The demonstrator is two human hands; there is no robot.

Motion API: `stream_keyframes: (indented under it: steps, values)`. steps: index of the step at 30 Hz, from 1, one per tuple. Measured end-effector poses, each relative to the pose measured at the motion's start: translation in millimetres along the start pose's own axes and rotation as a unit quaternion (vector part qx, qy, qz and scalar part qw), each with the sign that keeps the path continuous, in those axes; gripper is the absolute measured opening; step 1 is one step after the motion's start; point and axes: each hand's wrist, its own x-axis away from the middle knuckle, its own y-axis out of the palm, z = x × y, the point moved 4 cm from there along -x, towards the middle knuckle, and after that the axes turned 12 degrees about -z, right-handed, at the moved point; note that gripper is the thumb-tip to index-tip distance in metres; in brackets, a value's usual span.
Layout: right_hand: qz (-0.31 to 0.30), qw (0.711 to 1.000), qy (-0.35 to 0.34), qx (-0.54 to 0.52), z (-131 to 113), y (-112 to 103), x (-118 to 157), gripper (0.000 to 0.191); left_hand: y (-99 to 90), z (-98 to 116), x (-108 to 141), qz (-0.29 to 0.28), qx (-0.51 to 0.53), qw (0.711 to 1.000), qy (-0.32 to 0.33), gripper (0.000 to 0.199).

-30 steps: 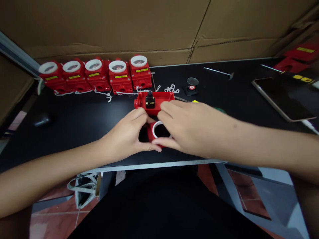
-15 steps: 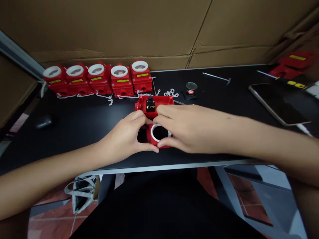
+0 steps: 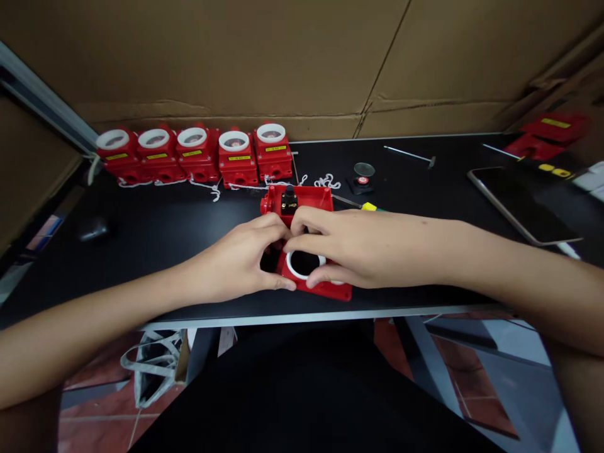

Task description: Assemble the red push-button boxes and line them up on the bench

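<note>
A red cover with a white ring (image 3: pixel 325 289) lies near the table's front edge, its round opening dark. My left hand (image 3: pixel 240 261) grips the cover's left side between thumb and fingers. From the right, my right hand (image 3: pixel 346 248) holds the white ring, thumb at the front and fingers at the back. Just behind the hands sits an open red housing (image 3: pixel 314 196) with a black switch block (image 3: pixel 289 200) inside.
Several finished-looking red boxes (image 3: pixel 238 167) with white rings and strings stand at the back left. Behind the hands are a small black part (image 3: pixel 361 184), a clear disc (image 3: pixel 364 168) and a yellow-tipped screwdriver (image 3: pixel 369 206). A phone (image 3: pixel 514 201) lies right, a mouse (image 3: pixel 94 229) left.
The red cover has turned slightly, its front right corner now showing below my right hand. My right fingers have shifted on the ring. The whole view has moved a little.
</note>
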Motion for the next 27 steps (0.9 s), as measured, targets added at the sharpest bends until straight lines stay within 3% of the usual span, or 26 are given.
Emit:
stream_keyframes:
  steps: [3,4,7,11,13,17,22,25,27]
  values:
    - [0.033,0.996,0.049,0.072,-5.5,7.3,-3.4,0.049,3.7,0.1,2.6,0.075,-0.054,0.994,-0.052,0.053]
    - [0.04,0.994,0.058,0.083,-6.9,9.2,-3.2,0.05,4.1,-0.1,3.0,0.076,-0.061,0.994,-0.058,0.056]
    - [0.047,0.996,0.042,0.064,-8.7,11.5,-1.1,0.051,-1.1,-0.7,1.7,0.011,-0.024,1.0,-0.012,0.055]
    - [0.039,0.997,-0.06,0.001,-8.6,7.6,0.6,0.034,-16.3,-3.3,-0.1,-0.069,0.006,0.997,0.03,0.034]
    - [0.038,0.997,-0.063,-0.006,-5.4,5.5,0.7,0.031,-19.4,-4.8,-0.4,-0.055,0.011,0.998,0.017,0.042]
    - [0.036,0.999,-0.027,-0.01,0.1,7.4,-0.1,0.035,-10.5,-4.0,2.7,0.024,-0.019,0.999,-0.026,0.064]
    - [0.062,0.995,0.023,0.08,-3.6,15.7,-6.5,0.043,3.5,2.2,7.4,0.087,-0.102,0.989,-0.057,0.072]
    - [0.07,0.994,0.056,0.064,-1.7,14.3,-8.4,0.056,0.9,2.2,6.3,0.07,-0.098,0.992,-0.049,0.068]
    - [0.048,0.998,0.038,0.001,2.0,10.7,-7.4,0.052,-5.4,0.9,4.5,0.035,-0.07,0.997,-0.026,0.062]
